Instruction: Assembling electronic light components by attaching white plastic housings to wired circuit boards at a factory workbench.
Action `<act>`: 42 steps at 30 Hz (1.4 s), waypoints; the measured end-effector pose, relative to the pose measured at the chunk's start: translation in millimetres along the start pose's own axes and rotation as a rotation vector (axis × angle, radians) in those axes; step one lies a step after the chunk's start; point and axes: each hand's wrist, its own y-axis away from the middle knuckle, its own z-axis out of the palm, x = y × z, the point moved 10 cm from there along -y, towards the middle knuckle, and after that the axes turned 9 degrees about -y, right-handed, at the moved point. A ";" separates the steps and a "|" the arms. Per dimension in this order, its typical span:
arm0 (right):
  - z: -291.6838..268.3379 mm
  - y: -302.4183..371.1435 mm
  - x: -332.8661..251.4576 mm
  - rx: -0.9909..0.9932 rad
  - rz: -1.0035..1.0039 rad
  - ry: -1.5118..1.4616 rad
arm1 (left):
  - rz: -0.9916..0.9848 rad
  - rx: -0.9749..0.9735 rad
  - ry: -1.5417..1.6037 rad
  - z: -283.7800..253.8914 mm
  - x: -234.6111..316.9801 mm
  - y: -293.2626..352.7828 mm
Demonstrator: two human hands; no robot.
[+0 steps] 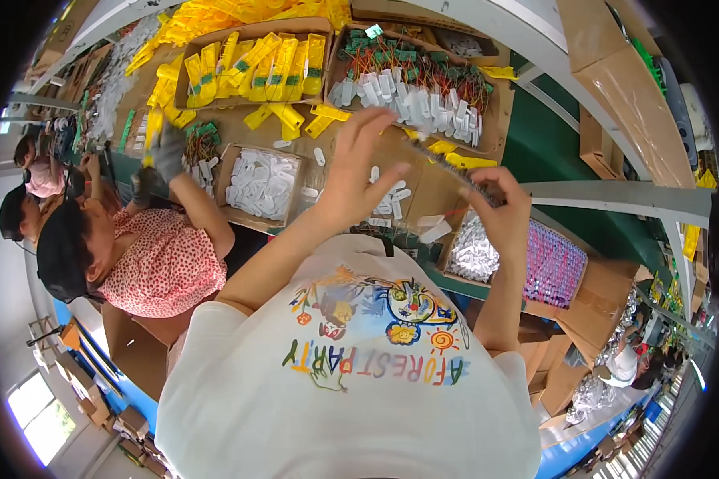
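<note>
My right hand is closed around the near end of a narrow dark strip, which slants up and left above the cardboard-covered table. The strip is blurred, so its details do not show. My left hand is raised beside the strip's far end, fingers spread and nothing seen in them. Below and between the hands, a white plastic piece with a red wire lies near the table edge. Several small white oval pieces are scattered by my left hand.
Ahead stand a box of yellow plastic casings and a box of white pieces with green boards and wires. A box of white covers is at left. At right is a pink-purple tray. A gloved co-worker sits close on my left.
</note>
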 end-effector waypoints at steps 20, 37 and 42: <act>35.0 23.5 -40.4 -0.300 -0.260 -0.223 | -0.160 -0.379 0.771 -21.4 -3.2 21.4; 19.0 23.5 -19.2 -0.064 -0.152 -0.463 | 0.052 -0.683 0.557 -9.4 1.0 29.0; 27.9 23.2 -31.6 -0.130 -0.249 -0.367 | -0.033 -0.651 0.437 0.3 22.2 19.9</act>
